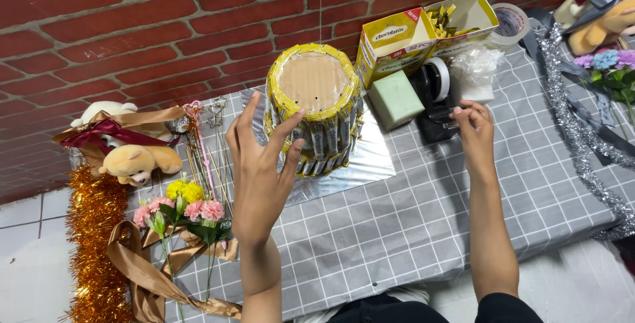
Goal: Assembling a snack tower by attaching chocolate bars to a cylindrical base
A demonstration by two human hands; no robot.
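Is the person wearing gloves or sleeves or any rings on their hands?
No gloves. The left hand and right hand are bare, and both forearms are uncovered down to the elbows. No rings, watch or bracelets show. Only dark clothing appears at the bottom edge.

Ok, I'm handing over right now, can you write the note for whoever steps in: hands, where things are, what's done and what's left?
Left hand: open, fingers spread against the near side of the snack tower, steadying it.
Right hand: fingertips at the black tape dispenser, pinching at the tape end; whether a strip is free cannot be told.
Tower stands upright on the silver board, cardboard top bare, yellow packets wrapped around its side.
Open yellow box with more packets sits behind, green foam block beside the dispenser.
Done: side ring of packets in place.
Left, likely: tape the ring; flowers, ribbon and bears lie unused.
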